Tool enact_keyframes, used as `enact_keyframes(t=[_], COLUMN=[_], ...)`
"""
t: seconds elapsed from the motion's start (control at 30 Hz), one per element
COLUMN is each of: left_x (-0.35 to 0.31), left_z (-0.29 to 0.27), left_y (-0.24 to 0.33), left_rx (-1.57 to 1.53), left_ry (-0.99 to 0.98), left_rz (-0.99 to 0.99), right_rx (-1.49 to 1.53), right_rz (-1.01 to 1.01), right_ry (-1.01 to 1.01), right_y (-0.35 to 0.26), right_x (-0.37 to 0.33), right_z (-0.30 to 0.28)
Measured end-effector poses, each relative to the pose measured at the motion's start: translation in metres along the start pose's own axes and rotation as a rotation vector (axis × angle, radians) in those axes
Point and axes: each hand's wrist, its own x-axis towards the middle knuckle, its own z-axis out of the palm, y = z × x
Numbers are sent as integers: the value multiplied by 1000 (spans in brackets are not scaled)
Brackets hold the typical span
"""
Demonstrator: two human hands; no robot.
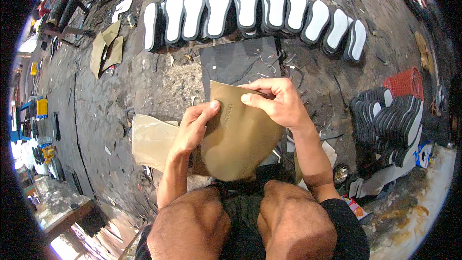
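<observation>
A tan, slightly curved sheet (240, 139) with embossed lettering is held up above my knees. My left hand (195, 123) grips its left edge, with the thumb on the face and the fingers behind. My right hand (276, 101) pinches the upper right edge between thumb and fingers. Whether the sheet is leather or a synthetic, I cannot tell. Beneath and to the left, more tan sheets (149, 139) lie on the floor, partly covered by my left forearm. A dark flat mat (236, 60) lies just beyond the held sheet.
Stacks of black soles with white tops (219, 9) form a curved row at the far side. More black soles (385, 120) are piled at the right, near a red basket (404, 84). Tan offcuts (106, 50) lie at the far left. A worn wooden table (62, 207) stands at the near left.
</observation>
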Motion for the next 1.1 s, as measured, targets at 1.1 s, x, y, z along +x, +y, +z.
enact_keyframes(t=[1.1], left_x=[-91], left_z=[-99], left_y=[-286], left_rx=[-96], left_ry=[1192], left_rz=[152], right_rx=[-776], right_rz=[-850], right_ry=[-488], right_y=[109], right_x=[25], right_z=[176])
